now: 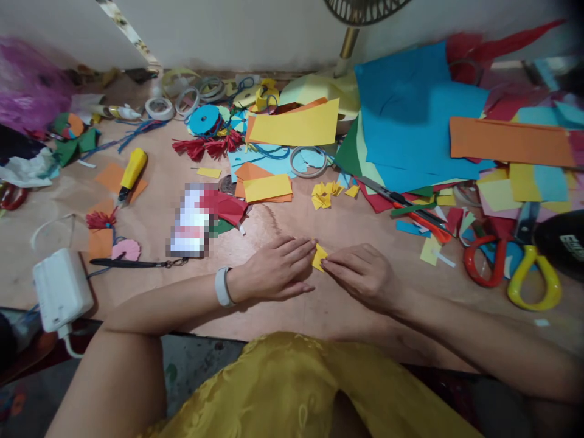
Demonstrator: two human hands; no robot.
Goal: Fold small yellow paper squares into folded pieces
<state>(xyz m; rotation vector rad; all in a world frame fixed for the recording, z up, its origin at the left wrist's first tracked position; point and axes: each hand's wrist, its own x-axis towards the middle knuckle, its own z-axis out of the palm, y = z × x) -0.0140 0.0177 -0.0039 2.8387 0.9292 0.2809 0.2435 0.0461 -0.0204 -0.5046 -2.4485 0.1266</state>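
Observation:
A small folded piece of yellow paper (320,258) lies on the wooden table between my two hands. My left hand (279,269) rests flat on the tabletop, fingers stretched out, the fingertips touching the paper's left edge. At its right edge, my right hand (360,274) pinches the same paper between thumb and fingers. Several small folded yellow pieces (325,194) sit just beyond my hands. Farther left of them is a yellow paper rectangle (267,188) on top of orange sheets.
Red scissors (484,261) and yellow scissors (533,280) lie at the right, below large blue sheets (401,121). A yellow cutter (133,169), a blurred-out phone (189,222) and a white charger (62,289) are at the left. A fan (367,9) stands behind.

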